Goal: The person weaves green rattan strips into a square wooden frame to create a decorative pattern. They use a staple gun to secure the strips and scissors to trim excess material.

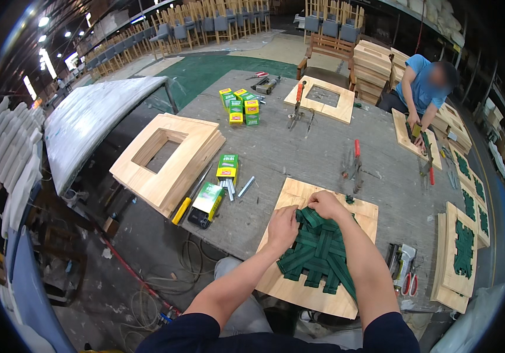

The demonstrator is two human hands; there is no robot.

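Note:
A pale wooden frame board lies in front of me on the grey table, with dark green webbing straps crisscrossed over its middle. Several strap ends hang past the weave on its near side. At the weave's far left corner, my left hand is closed on the webbing. Just right of it, my right hand pinches a folded piece of the same webbing, its fingertips turned down and partly hidden. Close by on the right, a staple gun and red-handled scissors lie on the table.
Stacked wooden frames stand at the left, near staple boxes and a yellow-handled screwdriver. Red-handled pincers lie beyond my board. Webbed boards line the right edge. A co-worker bends over another board at the far right.

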